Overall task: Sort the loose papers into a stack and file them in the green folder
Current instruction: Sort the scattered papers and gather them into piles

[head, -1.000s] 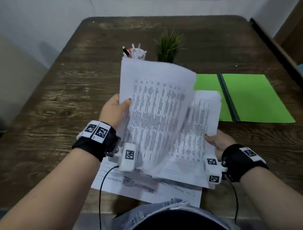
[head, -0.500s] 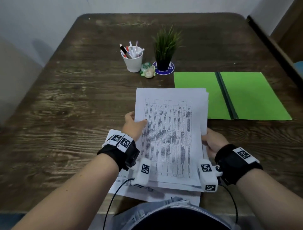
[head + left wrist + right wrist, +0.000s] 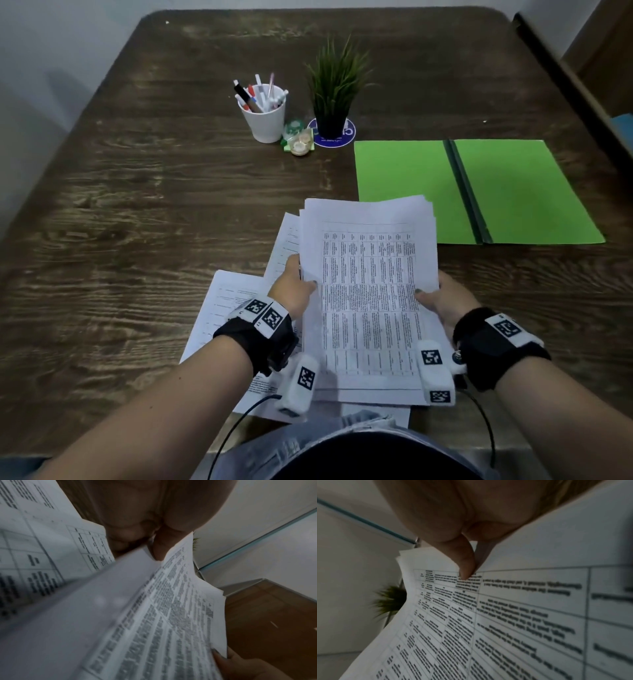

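A stack of printed papers (image 3: 368, 294) with a table on its top sheet is held just above the table near me. My left hand (image 3: 295, 286) grips its left edge, thumb on top. My right hand (image 3: 442, 299) grips its right edge the same way; the right wrist view shows the thumb (image 3: 464, 561) pressing the top sheet (image 3: 522, 615). In the left wrist view the stack (image 3: 154, 615) runs from my left thumb (image 3: 161, 545) towards the right hand (image 3: 240, 668). Loose sheets (image 3: 233, 301) lie under the stack. The green folder (image 3: 479, 192) lies open at the right, its near left corner under the stack's far corner.
A white cup of pens (image 3: 265, 111), a small potted plant (image 3: 334, 92) on a blue coaster and a small glass jar (image 3: 300, 144) stand behind the papers. The dark wooden table (image 3: 137, 205) is bare on the left. A wooden edge (image 3: 582, 85) runs along the far right.
The sheet my left hand held up a second ago now lies on the stack. Both hands now hold the stack by its sides, shifted slightly right, uncovering more loose sheets on the left.
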The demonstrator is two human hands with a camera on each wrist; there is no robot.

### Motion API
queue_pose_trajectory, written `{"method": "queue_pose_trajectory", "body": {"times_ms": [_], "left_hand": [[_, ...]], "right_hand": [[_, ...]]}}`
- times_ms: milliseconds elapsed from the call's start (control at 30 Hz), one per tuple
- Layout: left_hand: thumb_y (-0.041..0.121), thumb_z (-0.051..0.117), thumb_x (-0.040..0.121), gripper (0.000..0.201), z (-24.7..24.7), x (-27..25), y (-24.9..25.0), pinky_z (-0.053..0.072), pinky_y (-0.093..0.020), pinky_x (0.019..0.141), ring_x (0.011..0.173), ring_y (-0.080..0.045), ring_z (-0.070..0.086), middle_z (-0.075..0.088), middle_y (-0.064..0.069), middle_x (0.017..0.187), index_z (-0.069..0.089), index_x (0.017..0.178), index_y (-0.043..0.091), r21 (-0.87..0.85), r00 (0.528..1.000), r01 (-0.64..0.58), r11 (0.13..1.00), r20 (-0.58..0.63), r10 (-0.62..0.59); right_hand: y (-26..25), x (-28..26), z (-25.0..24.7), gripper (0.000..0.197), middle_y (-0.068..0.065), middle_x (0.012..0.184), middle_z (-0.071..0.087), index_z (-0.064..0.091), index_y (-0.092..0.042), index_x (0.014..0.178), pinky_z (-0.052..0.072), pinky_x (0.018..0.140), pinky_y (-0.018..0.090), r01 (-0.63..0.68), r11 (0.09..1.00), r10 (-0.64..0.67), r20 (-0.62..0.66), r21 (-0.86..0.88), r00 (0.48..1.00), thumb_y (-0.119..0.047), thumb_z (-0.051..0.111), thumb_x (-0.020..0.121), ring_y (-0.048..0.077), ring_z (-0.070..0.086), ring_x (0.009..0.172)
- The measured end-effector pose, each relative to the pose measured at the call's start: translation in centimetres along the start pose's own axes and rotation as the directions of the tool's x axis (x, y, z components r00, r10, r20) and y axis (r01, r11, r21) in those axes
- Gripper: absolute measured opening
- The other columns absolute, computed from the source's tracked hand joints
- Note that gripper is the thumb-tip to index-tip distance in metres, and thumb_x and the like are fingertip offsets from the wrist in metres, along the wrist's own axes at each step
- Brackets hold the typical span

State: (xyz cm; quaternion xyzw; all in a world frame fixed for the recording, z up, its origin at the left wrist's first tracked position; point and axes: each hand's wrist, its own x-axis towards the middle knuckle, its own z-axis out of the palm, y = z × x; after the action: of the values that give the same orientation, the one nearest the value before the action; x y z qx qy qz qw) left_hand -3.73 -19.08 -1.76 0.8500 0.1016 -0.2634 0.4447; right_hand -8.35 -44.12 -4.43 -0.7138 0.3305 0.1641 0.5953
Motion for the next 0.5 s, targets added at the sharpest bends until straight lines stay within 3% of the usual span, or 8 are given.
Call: {"method": "queue_pose_trajectory", "body": {"times_ms": [67,100,133,200,267,333,400,500], "left_hand": [[0.009,0.052,0.092,0.038,0.0,0.5,-0.9,0.052,-0.034,0.079,0.092,-0.026,0.06,0.062,-0.009,0.111,0.045,0.129,0.015,-0.041,1.0,0.012,0.999,0.012,-0.011],[0.01,0.054,0.09,0.035,-0.2,0.8,-1.3,0.051,-0.03,0.077,0.091,-0.024,0.059,0.062,-0.009,0.111,0.051,0.125,0.015,-0.036,0.999,0.023,0.999,-0.024,-0.024],[0.011,0.057,0.088,0.033,-0.6,1.3,-1.7,0.049,-0.027,0.075,0.092,-0.022,0.058,0.059,-0.01,0.114,0.055,0.121,0.017,0.012,0.994,0.045,0.999,-0.097,-0.043],[0.016,0.06,0.085,0.033,-1.8,2.3,-2.6,0.047,-0.03,0.087,0.104,-0.025,0.055,0.049,-0.011,0.124,0.057,0.118,0.021,0.126,0.957,0.137,0.982,-0.271,-0.099],[0.023,0.062,0.082,0.036,-3.2,3.0,-3.4,0.044,-0.033,0.094,0.112,-0.029,0.052,0.043,-0.011,0.131,0.057,0.118,0.023,0.156,0.911,0.272,0.949,-0.358,-0.203],[0.035,0.068,0.078,0.035,-4.4,3.4,-3.7,0.047,-0.029,0.083,0.097,-0.026,0.059,0.051,-0.009,0.127,0.061,0.11,0.023,0.132,0.891,0.367,0.921,-0.332,-0.308],[0.039,0.072,0.077,0.03,-4.7,3.9,-3.9,0.046,-0.024,0.066,0.073,-0.019,0.058,0.064,-0.005,0.105,0.062,0.094,0.017,0.124,0.912,0.358,0.926,-0.258,-0.318],[0.033,0.07,0.082,0.022,-4.4,4.3,-3.7,0.044,-0.026,0.068,0.077,-0.022,0.058,0.06,-0.004,0.087,0.058,0.086,0.015,0.224,0.938,0.333,0.916,-0.179,-0.297]], "right_hand": [[0.1,0.2,-1.0,0.043,0.015,0.122,0.062,0.052,-0.009,0.128,0.041,0.103,0.053,-0.025,0.999,0.025,-0.023,0.039,0.999,0.006,0.056,0.087,0.033,0.059,0.113],[0.2,0.4,-1.7,0.045,0.016,0.124,0.061,0.051,-0.008,0.129,0.039,0.105,0.053,-0.03,0.997,0.033,-0.035,0.07,0.999,0.006,0.056,0.087,0.033,0.057,0.115],[0.4,0.6,-2.4,0.046,0.017,0.126,0.06,0.05,-0.007,0.13,0.038,0.105,0.054,-0.036,0.994,0.04,-0.045,0.1,0.998,0.007,0.056,0.087,0.034,0.056,0.116],[0.9,1.4,-4.0,0.046,0.019,0.129,0.057,0.049,-0.006,0.13,0.037,0.106,0.055,-0.047,0.987,0.058,-0.073,0.152,0.996,0.009,0.054,0.087,0.036,0.055,0.118],[1.0,1.7,-5.4,0.041,0.019,0.126,0.057,0.05,-0.009,0.123,0.035,0.106,0.056,-0.063,0.974,0.083,-0.087,0.216,0.993,0.012,0.048,0.088,0.036,0.054,0.115],[1.1,1.9,-6.8,0.045,0.015,0.12,0.055,0.048,-0.012,0.127,0.033,0.106,0.055,-0.072,0.96,0.096,-0.076,0.272,0.992,0.014,0.042,0.09,0.033,0.052,0.112],[1.3,2.1,-7.6,0.05,0.015,0.127,0.053,0.042,-0.008,0.137,0.029,0.109,0.056,-0.072,0.96,0.102,-0.098,0.27,0.99,0.012,0.043,0.091,0.034,0.049,0.117],[1.9,2.8,-8.0,0.05,0.023,0.139,0.046,0.038,-0.002,0.139,0.028,0.111,0.052,-0.075,0.953,0.122,-0.147,0.294,0.981,0.011,0.044,0.091,0.035,0.046,0.124]]}}
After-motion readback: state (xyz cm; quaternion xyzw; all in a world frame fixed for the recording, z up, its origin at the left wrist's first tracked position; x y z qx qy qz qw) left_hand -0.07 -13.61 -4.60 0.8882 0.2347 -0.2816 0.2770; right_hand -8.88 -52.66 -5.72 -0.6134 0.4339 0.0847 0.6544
